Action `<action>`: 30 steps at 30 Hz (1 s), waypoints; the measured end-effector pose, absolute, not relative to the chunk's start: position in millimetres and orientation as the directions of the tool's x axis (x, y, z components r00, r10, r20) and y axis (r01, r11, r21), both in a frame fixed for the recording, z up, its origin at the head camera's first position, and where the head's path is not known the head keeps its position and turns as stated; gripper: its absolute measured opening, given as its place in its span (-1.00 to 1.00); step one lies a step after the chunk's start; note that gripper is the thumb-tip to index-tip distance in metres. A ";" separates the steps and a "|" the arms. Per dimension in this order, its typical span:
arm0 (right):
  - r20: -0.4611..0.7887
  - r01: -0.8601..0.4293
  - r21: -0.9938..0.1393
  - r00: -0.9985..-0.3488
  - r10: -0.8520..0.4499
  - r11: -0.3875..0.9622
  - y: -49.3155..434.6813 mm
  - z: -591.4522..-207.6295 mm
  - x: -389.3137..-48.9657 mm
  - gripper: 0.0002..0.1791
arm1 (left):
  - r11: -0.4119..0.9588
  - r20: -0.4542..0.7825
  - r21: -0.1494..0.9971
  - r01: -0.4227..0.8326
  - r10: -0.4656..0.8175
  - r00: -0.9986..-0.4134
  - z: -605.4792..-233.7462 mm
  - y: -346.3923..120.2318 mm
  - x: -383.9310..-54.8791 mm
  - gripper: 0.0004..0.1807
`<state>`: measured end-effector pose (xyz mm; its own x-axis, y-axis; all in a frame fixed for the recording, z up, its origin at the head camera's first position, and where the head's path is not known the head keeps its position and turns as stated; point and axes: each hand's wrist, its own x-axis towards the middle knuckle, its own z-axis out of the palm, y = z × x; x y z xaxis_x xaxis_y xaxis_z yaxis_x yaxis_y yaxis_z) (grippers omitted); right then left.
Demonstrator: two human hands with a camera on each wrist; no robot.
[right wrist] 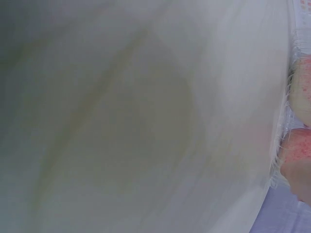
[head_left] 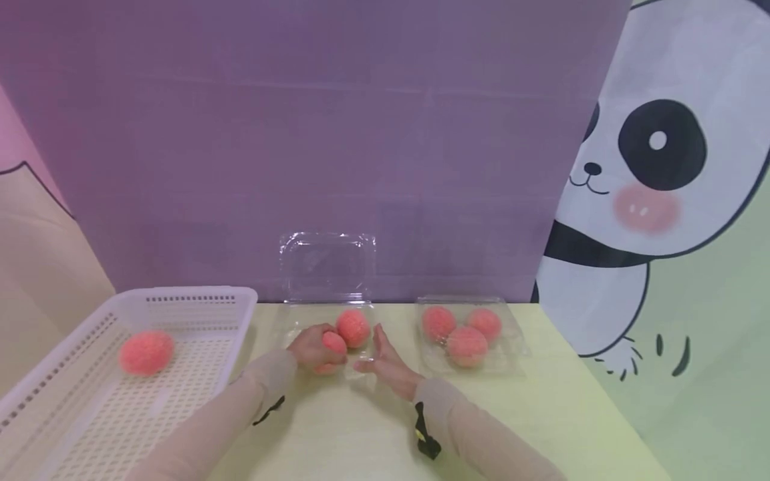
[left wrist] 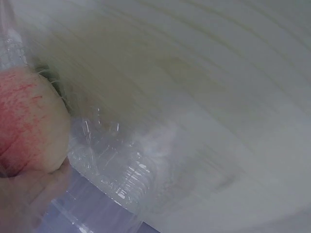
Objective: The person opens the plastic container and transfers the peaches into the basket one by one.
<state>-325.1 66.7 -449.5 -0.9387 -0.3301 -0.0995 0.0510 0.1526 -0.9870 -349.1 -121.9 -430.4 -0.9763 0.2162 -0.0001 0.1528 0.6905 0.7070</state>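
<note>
A clear plastic clamshell box (head_left: 327, 267) stands in the middle of the table with its lid raised. My left hand (head_left: 309, 346) reaches into its tray and grips a peach (head_left: 333, 343); red also shows below the thumb, but whether that is a second fruit I cannot tell. Another peach (head_left: 353, 327) sits at the tray's back right. In the left wrist view a pink and cream peach (left wrist: 34, 121) fills the left edge, with a finger under it. At the box's right side is my right hand (head_left: 391, 367), thumb and fingers spread, holding nothing.
To the right, a clear box (head_left: 508, 361) contains three peaches. A white perforated basket (head_left: 237, 334) with one peach (head_left: 146, 353) stands on the left. Behind the pale table (head_left: 373, 441) hangs a purple cloth (head_left: 337, 147); panda-print fabric (head_left: 601, 294) is at right.
</note>
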 end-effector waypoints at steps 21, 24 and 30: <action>-0.092 0.045 -0.987 -0.945 -0.314 0.153 69.2 -452.8 -324.4 0.13 | 0.675 -0.015 0.727 0.126 0.199 -0.980 -432.8 -115.4 -348.0 -0.40; -0.086 0.040 -0.988 -0.946 -0.312 0.151 70.2 -453.0 -324.0 0.13 | 0.678 0.010 0.720 0.148 0.204 -0.979 -432.8 -114.8 -347.7 -0.40; -0.094 0.049 -0.988 -0.944 -0.315 0.147 70.4 -451.1 -324.5 0.12 | 0.667 0.039 0.729 0.157 0.189 -0.981 -423.6 -116.1 -346.7 -0.40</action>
<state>-324.5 70.4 -451.1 -0.9444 -0.3151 -0.0941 0.0494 0.1470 -0.9879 -346.7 -116.1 -423.6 -0.9812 0.1891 0.0389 0.1574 0.6666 0.7286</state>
